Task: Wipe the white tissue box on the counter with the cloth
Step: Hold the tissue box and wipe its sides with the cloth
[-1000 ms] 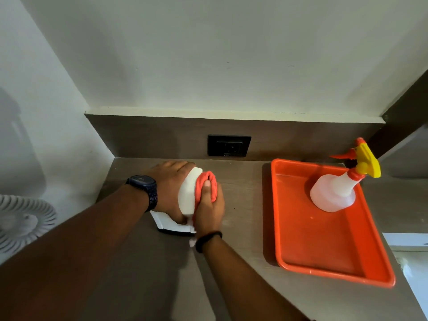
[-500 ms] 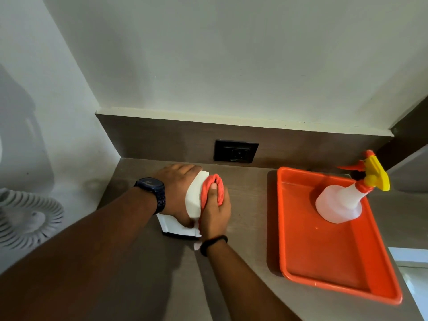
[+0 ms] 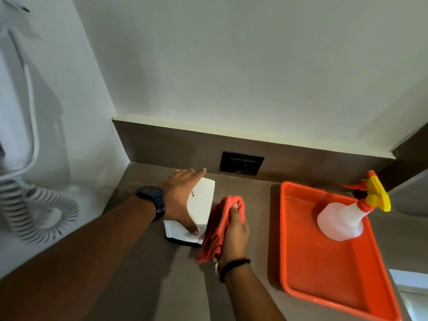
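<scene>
Bracing explains the left hand [image 3: 183, 200]: its fingers spread flat over the white rectangular tissue box [image 3: 201, 205] near the brown desk [image 3: 143, 286] corner, while right-hand [image 3: 235, 232] fingers bunch the orange cloth [image 3: 220, 225] against its side

White tissue box [image 3: 201, 205]: rectangular, plain, one small dark mark on its top face, dark strip along its near bottom edge. It sits on the brown worktop [image 3: 148, 274] toward the far left corner. Cloth [image 3: 220, 225]: orange-red, bunched, hanging in folds at the box's right side; contact cannot be confirmed.
</scene>
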A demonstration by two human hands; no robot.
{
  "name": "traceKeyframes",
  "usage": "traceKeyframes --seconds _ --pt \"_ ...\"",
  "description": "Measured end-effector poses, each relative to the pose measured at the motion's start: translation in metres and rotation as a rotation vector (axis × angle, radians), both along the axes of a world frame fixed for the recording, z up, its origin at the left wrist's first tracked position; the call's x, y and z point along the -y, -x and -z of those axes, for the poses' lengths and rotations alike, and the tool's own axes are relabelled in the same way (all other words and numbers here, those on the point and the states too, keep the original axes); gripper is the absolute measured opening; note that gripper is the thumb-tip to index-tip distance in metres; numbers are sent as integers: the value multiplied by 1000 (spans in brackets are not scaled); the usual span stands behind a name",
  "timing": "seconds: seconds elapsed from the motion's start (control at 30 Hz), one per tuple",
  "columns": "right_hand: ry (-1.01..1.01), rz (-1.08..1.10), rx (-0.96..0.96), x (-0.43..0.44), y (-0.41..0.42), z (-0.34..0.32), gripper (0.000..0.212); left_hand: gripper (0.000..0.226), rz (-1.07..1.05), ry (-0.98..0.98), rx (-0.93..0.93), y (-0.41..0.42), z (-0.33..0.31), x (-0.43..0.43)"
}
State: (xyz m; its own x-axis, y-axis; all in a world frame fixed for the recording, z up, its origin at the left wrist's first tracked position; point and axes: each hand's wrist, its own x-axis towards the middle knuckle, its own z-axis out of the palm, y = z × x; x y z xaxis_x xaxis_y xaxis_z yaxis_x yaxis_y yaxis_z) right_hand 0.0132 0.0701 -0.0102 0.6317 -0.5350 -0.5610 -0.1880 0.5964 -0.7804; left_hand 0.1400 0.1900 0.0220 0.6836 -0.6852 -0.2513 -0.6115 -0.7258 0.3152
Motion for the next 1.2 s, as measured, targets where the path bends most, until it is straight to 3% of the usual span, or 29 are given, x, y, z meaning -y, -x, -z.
traceKeyframes --seconds 0.1,0.17,0.3,0.37,0.7,0.97,1.2 --pt "234 -13 201 0 -18 -28 36 158 -135 173 -114 2 0 -24" --pt "592 -137 230 -1 -33 -39 42 159 -213 255 -182 4 2 -36" --pt "1354 -728 78 0 -61 -34 42 161 -253 330 -238 4 6 -45" --pt "1585 -925 -6 -4 -66 -28 47 161 -234 335 -235 2 8 -45" --pt "1670 -915 104 -4 -38 -24 50 159 -97 277 -235 -8 7 -40" --pt "1500 -854 -107 9 -62 -26 52 158 -182 295 -235 -2 9 -28" --pt "1640 -800 111 -6 -45 -24 39 159 -166 355 -189 1 13 -29"
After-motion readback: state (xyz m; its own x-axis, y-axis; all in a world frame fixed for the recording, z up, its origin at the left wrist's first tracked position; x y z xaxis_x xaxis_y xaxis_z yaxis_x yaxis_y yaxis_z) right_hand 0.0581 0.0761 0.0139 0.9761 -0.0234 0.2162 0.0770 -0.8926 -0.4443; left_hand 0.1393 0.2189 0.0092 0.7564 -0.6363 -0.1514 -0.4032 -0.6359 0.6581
